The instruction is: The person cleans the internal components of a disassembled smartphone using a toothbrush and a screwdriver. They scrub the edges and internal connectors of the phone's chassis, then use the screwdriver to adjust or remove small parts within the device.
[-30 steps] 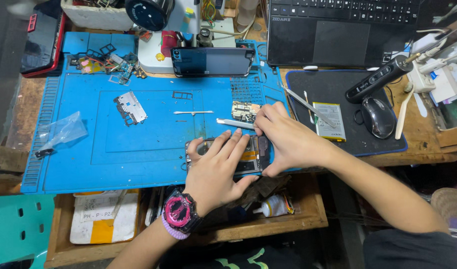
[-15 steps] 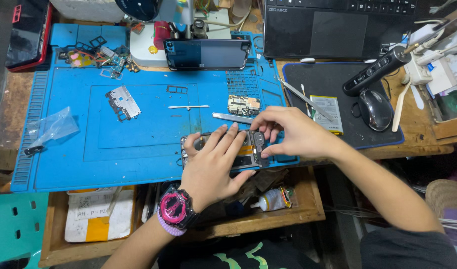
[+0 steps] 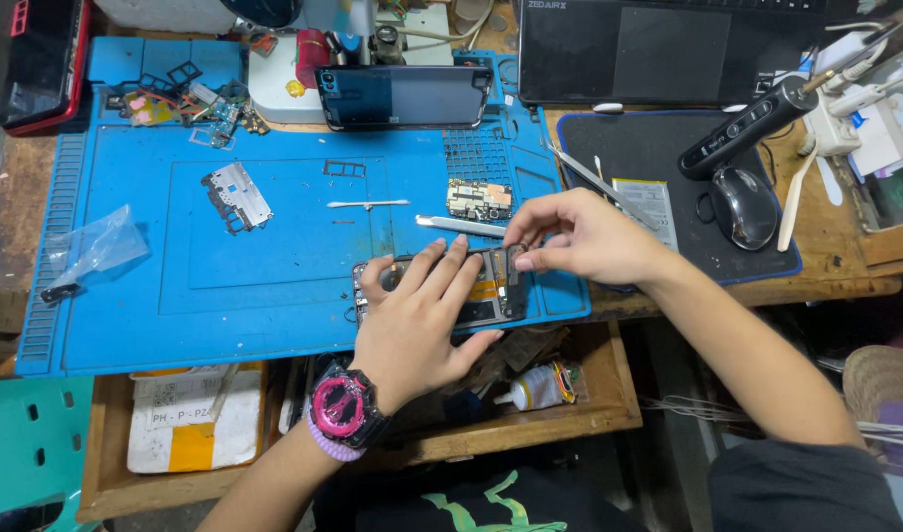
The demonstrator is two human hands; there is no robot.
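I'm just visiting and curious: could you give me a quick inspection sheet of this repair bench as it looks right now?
Surface: blue work mat on a wooden bench.
Job's things: opened phone lying flat at the mat's front edge.
Clutter: small circuit board, metal plate, clear plastic bag, tweezers, glue bottle in the open drawer.
Hands: left hand pressed flat on the phone; right hand pinching a small part at the phone's right end.
Cables: white ones at the far right, beside a mouse.
Surroundings: laptop behind; another phone propped at the back.
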